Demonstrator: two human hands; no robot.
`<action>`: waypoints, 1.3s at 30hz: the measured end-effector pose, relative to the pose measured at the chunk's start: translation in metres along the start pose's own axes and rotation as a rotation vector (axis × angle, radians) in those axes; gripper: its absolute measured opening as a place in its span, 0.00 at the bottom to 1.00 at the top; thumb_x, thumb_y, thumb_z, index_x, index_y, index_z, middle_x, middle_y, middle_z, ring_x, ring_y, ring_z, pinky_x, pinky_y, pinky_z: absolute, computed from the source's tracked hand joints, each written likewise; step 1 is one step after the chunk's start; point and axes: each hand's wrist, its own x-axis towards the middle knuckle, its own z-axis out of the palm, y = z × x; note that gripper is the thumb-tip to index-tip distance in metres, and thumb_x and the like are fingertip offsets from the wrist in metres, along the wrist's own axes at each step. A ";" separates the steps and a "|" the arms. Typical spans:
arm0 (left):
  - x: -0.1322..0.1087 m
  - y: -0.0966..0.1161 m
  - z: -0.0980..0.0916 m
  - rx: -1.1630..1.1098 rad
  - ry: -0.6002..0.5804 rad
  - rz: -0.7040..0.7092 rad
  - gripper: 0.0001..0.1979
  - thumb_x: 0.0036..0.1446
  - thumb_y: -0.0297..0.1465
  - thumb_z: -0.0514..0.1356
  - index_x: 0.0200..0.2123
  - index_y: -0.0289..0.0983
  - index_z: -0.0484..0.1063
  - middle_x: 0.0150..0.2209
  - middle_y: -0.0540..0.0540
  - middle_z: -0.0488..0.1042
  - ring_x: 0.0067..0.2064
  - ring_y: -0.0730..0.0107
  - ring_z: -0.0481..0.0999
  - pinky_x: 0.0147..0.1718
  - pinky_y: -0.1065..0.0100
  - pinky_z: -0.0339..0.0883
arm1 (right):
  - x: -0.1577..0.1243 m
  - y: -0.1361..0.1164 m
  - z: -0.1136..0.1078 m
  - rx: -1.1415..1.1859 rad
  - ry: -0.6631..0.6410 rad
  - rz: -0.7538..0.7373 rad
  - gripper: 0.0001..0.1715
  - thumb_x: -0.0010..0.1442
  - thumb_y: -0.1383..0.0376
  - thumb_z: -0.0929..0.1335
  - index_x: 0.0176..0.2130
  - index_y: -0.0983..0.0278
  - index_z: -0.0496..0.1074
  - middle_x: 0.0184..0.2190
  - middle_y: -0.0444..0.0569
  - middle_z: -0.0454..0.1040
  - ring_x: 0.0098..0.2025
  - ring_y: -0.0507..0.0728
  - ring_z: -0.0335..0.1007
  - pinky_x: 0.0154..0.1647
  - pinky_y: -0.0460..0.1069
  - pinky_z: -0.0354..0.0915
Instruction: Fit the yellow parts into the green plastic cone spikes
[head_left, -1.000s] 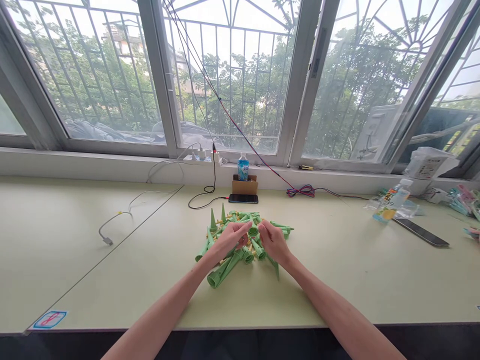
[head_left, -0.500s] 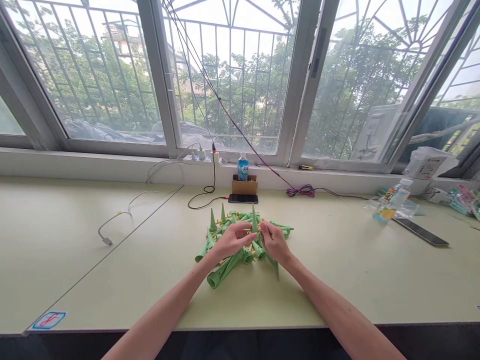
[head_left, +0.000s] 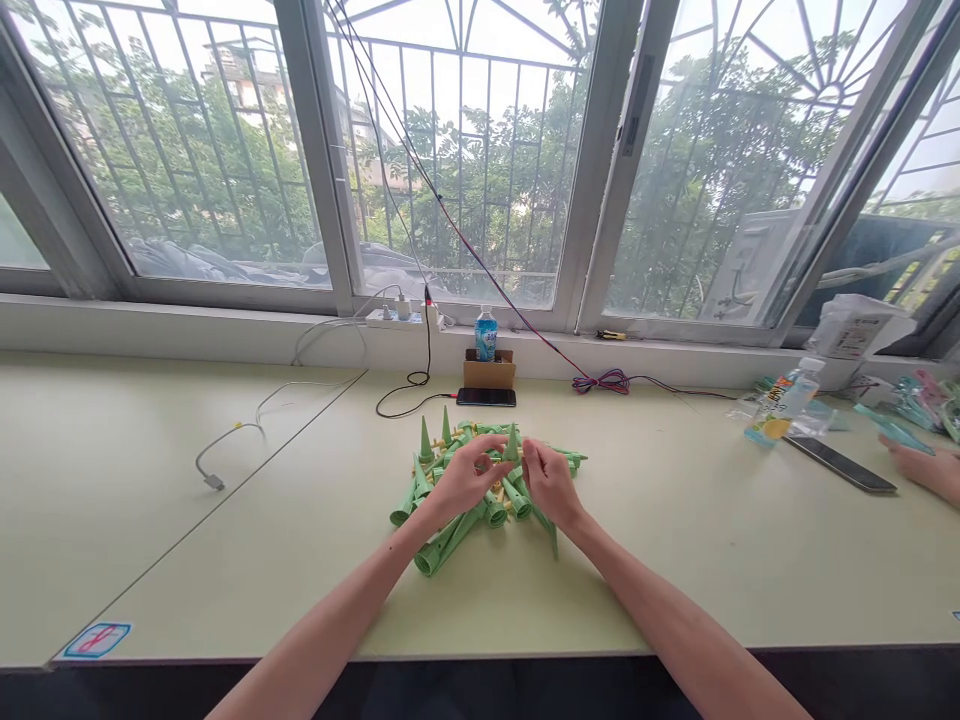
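Note:
Green cone-shaped pieces [head_left: 495, 513] with small yellow parts lie in a pile on the pale table [head_left: 300, 560]. Over the middle of the pile, my left hand [head_left: 471, 474] is curved, its thumb and fingers around the lower part of an upright green cone [head_left: 513, 443]. My right hand [head_left: 549, 480] is closed just to the right of that cone, its fingers pinched together; what they hold, if anything, is too small to make out. More green cones stand and lie around both hands.
A phone [head_left: 486, 397] and a small carton [head_left: 489, 374] holding a blue bottle [head_left: 486, 335] are behind the pile. At right are a drink bottle [head_left: 783, 402], a dark phone [head_left: 840, 464] and another person's hand [head_left: 924, 468] with a bluish strip. Cables [head_left: 601, 380] lie near the sill.
The upright cone between my hands is lower and its tip has shifted slightly right. My left fingers have moved a little. Another person's hand has come in at the right edge.

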 end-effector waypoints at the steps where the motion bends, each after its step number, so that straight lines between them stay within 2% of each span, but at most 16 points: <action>1: 0.000 0.001 0.000 -0.002 0.013 -0.014 0.20 0.57 0.45 0.59 0.47 0.38 0.69 0.42 0.45 0.69 0.27 0.76 0.66 0.25 0.72 0.66 | 0.000 0.000 0.000 0.000 0.009 -0.004 0.28 0.67 0.47 0.55 0.24 0.61 0.55 0.16 0.39 0.55 0.18 0.49 0.49 0.20 0.46 0.50; 3: 0.001 0.002 -0.001 -0.023 0.035 -0.042 0.19 0.57 0.45 0.58 0.43 0.36 0.70 0.38 0.46 0.71 0.25 0.76 0.67 0.23 0.74 0.64 | 0.000 0.001 -0.001 0.003 0.020 -0.012 0.27 0.68 0.48 0.54 0.25 0.61 0.55 0.17 0.39 0.55 0.19 0.49 0.50 0.20 0.45 0.50; 5: 0.002 0.002 -0.001 -0.062 0.048 -0.076 0.19 0.59 0.47 0.56 0.35 0.35 0.70 0.30 0.48 0.71 0.23 0.77 0.66 0.20 0.75 0.60 | 0.000 0.001 -0.001 0.001 0.025 -0.021 0.26 0.68 0.49 0.54 0.25 0.61 0.56 0.18 0.40 0.55 0.20 0.49 0.50 0.21 0.45 0.50; 9: 0.005 -0.001 0.000 -0.124 0.011 -0.151 0.28 0.61 0.51 0.50 0.22 0.34 0.68 0.17 0.51 0.65 0.17 0.78 0.61 0.16 0.75 0.54 | -0.001 -0.002 -0.003 -0.026 0.005 -0.059 0.25 0.68 0.50 0.55 0.25 0.61 0.56 0.19 0.40 0.57 0.21 0.49 0.50 0.23 0.45 0.51; 12: 0.006 -0.004 0.001 -0.139 -0.037 -0.189 0.34 0.61 0.53 0.47 0.18 0.32 0.70 0.15 0.48 0.67 0.15 0.78 0.60 0.15 0.74 0.52 | -0.002 -0.005 -0.004 -0.013 -0.042 -0.089 0.25 0.68 0.51 0.55 0.24 0.61 0.54 0.19 0.39 0.55 0.21 0.49 0.48 0.23 0.45 0.50; 19: 0.004 0.003 -0.003 -0.182 -0.072 -0.261 0.30 0.58 0.53 0.52 0.23 0.32 0.75 0.21 0.45 0.73 0.16 0.77 0.63 0.14 0.74 0.50 | -0.002 -0.005 -0.005 0.024 -0.116 -0.104 0.25 0.69 0.51 0.55 0.25 0.61 0.55 0.19 0.39 0.56 0.21 0.49 0.50 0.23 0.45 0.51; 26: 0.002 0.007 -0.006 -0.240 -0.087 -0.272 0.26 0.56 0.53 0.55 0.24 0.34 0.70 0.13 0.53 0.61 0.15 0.79 0.55 0.14 0.75 0.44 | -0.003 -0.005 -0.005 0.057 -0.126 -0.091 0.25 0.68 0.49 0.55 0.27 0.61 0.58 0.18 0.38 0.57 0.19 0.48 0.50 0.21 0.45 0.52; 39: 0.001 0.005 -0.007 -0.214 -0.056 -0.237 0.20 0.54 0.49 0.59 0.29 0.36 0.69 0.15 0.56 0.57 0.17 0.80 0.55 0.16 0.76 0.45 | -0.003 -0.001 -0.002 0.197 -0.142 -0.013 0.24 0.67 0.47 0.56 0.27 0.61 0.57 0.16 0.36 0.54 0.15 0.47 0.48 0.15 0.44 0.49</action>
